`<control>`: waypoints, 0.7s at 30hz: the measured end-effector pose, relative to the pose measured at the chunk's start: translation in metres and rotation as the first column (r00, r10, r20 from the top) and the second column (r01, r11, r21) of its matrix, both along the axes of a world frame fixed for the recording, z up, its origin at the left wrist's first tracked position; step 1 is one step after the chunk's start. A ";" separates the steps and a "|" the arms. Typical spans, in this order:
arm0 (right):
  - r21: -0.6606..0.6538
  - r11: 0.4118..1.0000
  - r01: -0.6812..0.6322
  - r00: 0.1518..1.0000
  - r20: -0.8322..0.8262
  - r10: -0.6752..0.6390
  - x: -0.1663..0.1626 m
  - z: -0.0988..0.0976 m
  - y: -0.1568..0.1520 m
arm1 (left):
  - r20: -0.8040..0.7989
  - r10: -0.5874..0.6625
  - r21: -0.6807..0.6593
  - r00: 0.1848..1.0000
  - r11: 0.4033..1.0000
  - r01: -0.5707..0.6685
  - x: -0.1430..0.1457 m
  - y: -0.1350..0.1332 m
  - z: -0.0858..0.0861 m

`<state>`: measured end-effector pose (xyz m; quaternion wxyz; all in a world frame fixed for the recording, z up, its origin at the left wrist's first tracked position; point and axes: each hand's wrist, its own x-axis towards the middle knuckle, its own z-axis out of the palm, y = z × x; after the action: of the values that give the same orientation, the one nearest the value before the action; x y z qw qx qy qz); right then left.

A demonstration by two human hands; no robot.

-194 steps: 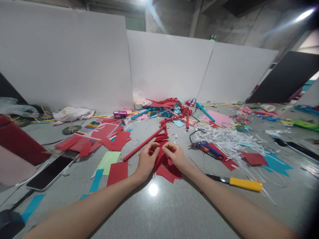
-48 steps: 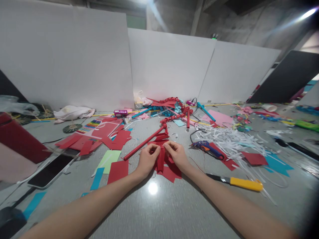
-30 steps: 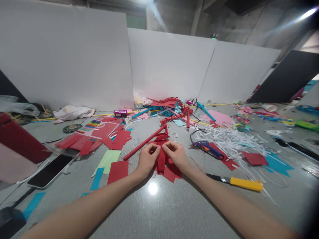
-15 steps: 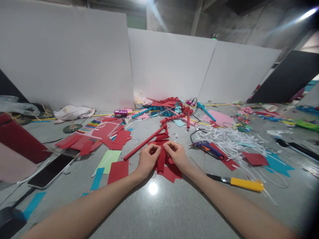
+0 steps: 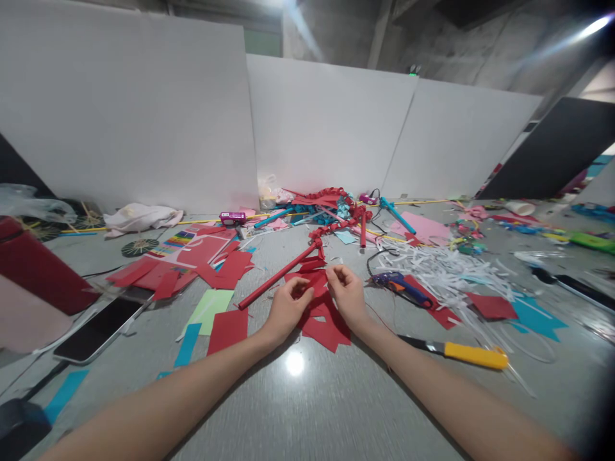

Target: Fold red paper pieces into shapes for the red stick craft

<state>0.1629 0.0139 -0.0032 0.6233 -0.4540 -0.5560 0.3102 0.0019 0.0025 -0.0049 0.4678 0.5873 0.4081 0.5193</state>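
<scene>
Both my hands rest on the grey table over a small heap of red paper pieces [image 5: 327, 330]. My left hand [image 5: 287, 307] pinches a folded red paper strip [image 5: 314, 283] at its near end. My right hand [image 5: 348, 296] has its fingers curled and pinched on the far end of the same strip, a little further from me than the left. A long rolled red paper stick [image 5: 278, 276] lies just beyond my left hand, running up and to the right.
A yellow-handled utility knife [image 5: 461, 352] lies right of my right forearm. A blue glue gun [image 5: 398, 285] and shredded white paper [image 5: 446, 269] sit behind it. A phone [image 5: 98, 330], red sheets [image 5: 182, 262] and green and blue scraps lie left. White boards wall the back.
My right hand has moved away from the left and further up the table, drawing the red strip out between them. The left hand has stayed in place.
</scene>
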 end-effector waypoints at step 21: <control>-0.196 0.913 -0.358 0.867 0.294 0.403 -0.009 0.007 -0.013 | 0.318 0.206 -0.099 0.925 0.978 -0.184 -0.008 0.012 -0.008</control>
<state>0.1537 0.0008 0.0037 0.4161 -0.4217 -0.7083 0.3839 -0.0057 0.0149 -0.0126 0.4943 0.4336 0.3984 0.6395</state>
